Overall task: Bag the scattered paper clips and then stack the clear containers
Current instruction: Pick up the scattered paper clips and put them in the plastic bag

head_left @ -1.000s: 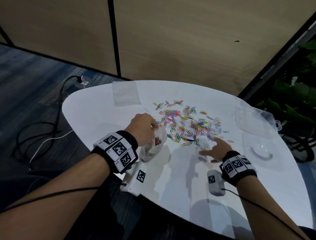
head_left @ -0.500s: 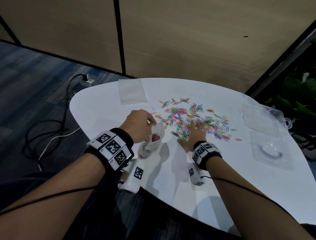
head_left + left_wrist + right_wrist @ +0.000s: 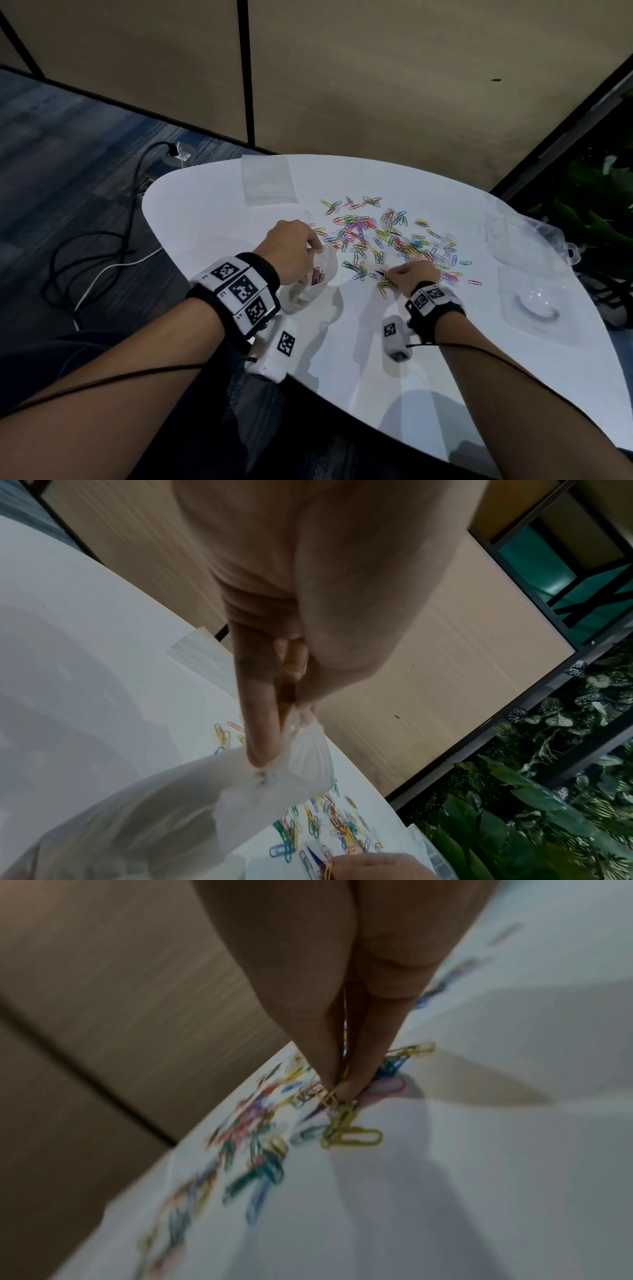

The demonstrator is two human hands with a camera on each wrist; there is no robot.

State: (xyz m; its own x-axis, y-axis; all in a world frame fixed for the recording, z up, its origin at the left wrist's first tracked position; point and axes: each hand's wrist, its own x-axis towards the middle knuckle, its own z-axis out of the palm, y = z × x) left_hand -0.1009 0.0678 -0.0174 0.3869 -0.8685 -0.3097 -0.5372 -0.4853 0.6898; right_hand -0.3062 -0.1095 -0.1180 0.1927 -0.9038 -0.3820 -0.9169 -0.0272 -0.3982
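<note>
Coloured paper clips point(image 3: 387, 240) lie scattered over the middle of the white table point(image 3: 445, 377). My left hand point(image 3: 294, 250) pinches the rim of a small clear plastic bag point(image 3: 310, 281) with a few clips inside; the pinch shows in the left wrist view on the bag point(image 3: 212, 799). My right hand point(image 3: 412, 275) is at the near edge of the pile, pinching a small bunch of paper clips point(image 3: 337, 1115) between thumb and fingers, just above the table. Two clear containers point(image 3: 524, 240) point(image 3: 534, 305) sit at the right side of the table.
A flat spare clear bag point(image 3: 269, 180) lies at the table's far left. Cables point(image 3: 102, 246) run over the floor to the left. Green plants point(image 3: 599, 212) stand beyond the table's right edge. Tan wall panels rise behind.
My right hand went into the clip pile, closed on a bunch of clips and drew back toward the near edge. The left hand keeps holding the bag in place.
</note>
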